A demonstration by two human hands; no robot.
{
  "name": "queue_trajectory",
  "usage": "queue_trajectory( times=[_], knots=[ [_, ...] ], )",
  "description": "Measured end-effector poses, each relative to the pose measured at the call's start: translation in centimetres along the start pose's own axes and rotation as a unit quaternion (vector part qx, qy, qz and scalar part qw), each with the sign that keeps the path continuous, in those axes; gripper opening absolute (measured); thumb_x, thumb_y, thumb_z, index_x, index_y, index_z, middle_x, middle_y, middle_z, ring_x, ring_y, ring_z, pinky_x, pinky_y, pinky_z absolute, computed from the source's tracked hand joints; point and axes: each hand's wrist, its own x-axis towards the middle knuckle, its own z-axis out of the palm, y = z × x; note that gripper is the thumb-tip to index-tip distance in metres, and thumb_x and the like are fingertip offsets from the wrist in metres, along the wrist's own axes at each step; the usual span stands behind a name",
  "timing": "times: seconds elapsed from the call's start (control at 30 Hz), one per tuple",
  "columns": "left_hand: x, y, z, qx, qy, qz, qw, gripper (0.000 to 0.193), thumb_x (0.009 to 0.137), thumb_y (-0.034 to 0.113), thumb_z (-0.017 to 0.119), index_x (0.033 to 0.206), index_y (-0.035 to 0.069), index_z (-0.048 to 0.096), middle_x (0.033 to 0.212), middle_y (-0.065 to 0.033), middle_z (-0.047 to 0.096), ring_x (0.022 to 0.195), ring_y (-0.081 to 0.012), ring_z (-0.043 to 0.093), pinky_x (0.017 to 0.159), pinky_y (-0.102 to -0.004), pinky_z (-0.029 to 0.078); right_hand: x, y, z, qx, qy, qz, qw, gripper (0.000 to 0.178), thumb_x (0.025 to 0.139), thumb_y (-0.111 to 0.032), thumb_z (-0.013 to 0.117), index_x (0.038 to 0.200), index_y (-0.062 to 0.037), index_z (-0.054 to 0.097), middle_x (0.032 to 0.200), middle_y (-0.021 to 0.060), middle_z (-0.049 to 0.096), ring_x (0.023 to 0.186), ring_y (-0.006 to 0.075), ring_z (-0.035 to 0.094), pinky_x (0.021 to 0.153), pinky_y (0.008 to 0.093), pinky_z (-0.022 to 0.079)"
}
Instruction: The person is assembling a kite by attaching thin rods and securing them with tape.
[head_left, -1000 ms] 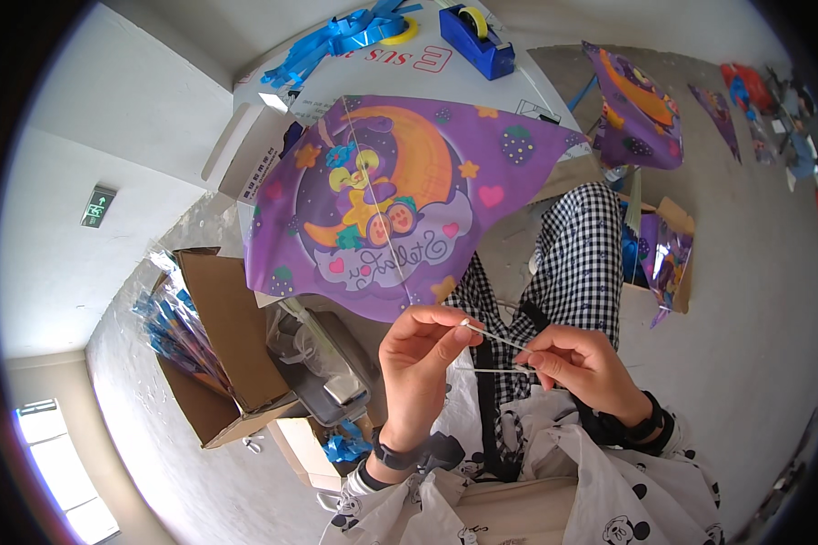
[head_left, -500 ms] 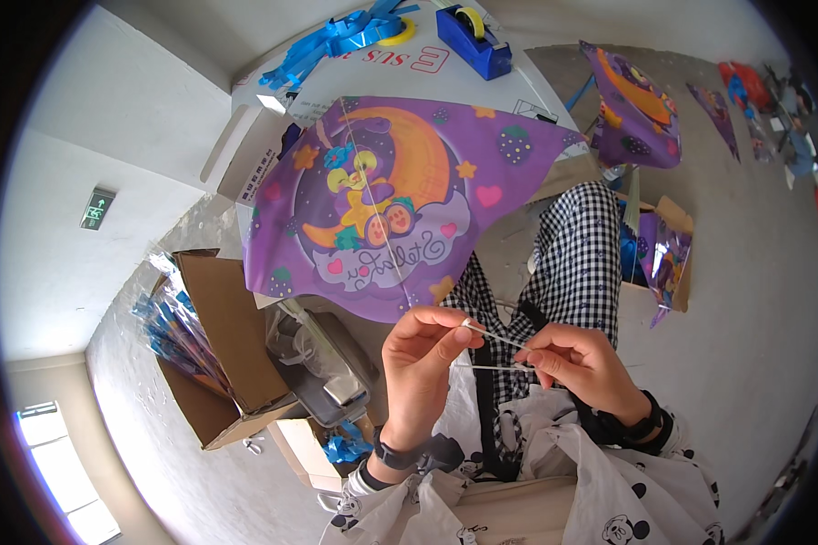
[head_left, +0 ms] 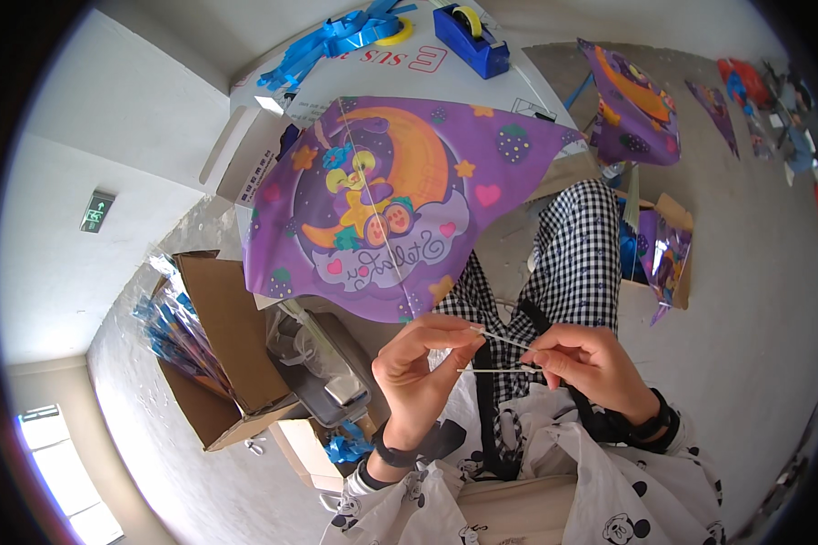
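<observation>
Above my lap, both hands hold thin white rods. My left hand (head_left: pixel 411 374) is closed, with thumb and forefinger pinching the left end of the upper rod (head_left: pixel 507 341). My right hand (head_left: pixel 591 361) is closed in a pinch around the right part of that rod. A second thin white rod (head_left: pixel 495 371) runs just below, its right end at the right fingers; whether the two are joined is hidden there. Just beyond my hands, a purple kite (head_left: pixel 482 163) with a moon and cartoon character lies spread over the table edge.
On the white table (head_left: pixel 336 77) are blue ribbons (head_left: pixel 336 41) and a blue tape dispenser (head_left: pixel 473 41). An open carton (head_left: pixel 232 327) of wrapped pieces and a grey tray (head_left: pixel 327 372) stand at left. Another carton (head_left: pixel 677 227) and a hanging purple kite (head_left: pixel 632 104) are at right.
My left hand has shifted slightly left and down, and its fingertips now cover most of the rod's white tip. My right hand has hardly moved, still gripping the rod.
</observation>
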Motion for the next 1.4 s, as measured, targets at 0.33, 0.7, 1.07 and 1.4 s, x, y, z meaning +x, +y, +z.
queue_trajectory(
  times=[0.33,0.7,1.07,1.4],
  knots=[
    [0.5,-1.4,1.2,0.054,-0.124,-0.077,0.988,0.025,0.074,-0.011,0.069,0.096,0.001,0.07,0.103,-0.01,0.067,0.095,-0.0188,0.064,0.082,-0.0283,0.05,2.2,0.0,0.3,-0.005,0.005,-0.003,1.0,0.01,0.095,-0.007,0.057,0.095,0.0031,0.057,0.073,0.0013,0.058,0.062,0.0056,0.056,0.054,0.0198,0.044],
    [8.4,-3.4,0.1,-0.122,0.044,-0.201,0.971,0.022,0.086,0.003,0.069,0.106,-0.002,0.063,0.086,-0.0061,0.068,0.072,-0.0133,0.066,0.067,-0.0246,0.054,11.2,-2.0,-2.0,-0.28,0.119,-0.236,0.923,0.008,0.09,-0.011,0.062,0.096,-0.0078,0.057,0.066,0.0101,0.061,0.054,0.027,0.06,0.048,0.0347,0.042],
    [24.7,-11.6,-20.2,0.061,0.179,-0.232,0.954,0.034,0.087,0.008,0.068,0.116,-0.006,0.055,0.081,-0.0075,0.066,0.074,-0.0129,0.066,0.064,-0.0214,0.053,27.5,-4.7,-12.8,-0.374,0.218,-0.291,0.853,0.007,0.089,-0.015,0.061,0.092,-0.009,0.059,0.069,0.0084,0.063,0.061,0.0245,0.063,0.051,0.0353,0.045],
    [25.9,-12.6,-18.0,0.656,0.129,-0.072,0.74,0.043,0.086,0.013,0.071,0.124,0.001,0.055,0.101,-0.0078,0.065,0.076,-0.0129,0.065,0.062,-0.022,0.051,37.6,1.3,-12.9,-0.252,0.073,-0.128,0.956,0.011,0.089,-0.017,0.061,0.092,-0.006,0.062,0.071,0.0099,0.064,0.062,0.0248,0.062,0.055,0.0353,0.043]
  ],
)
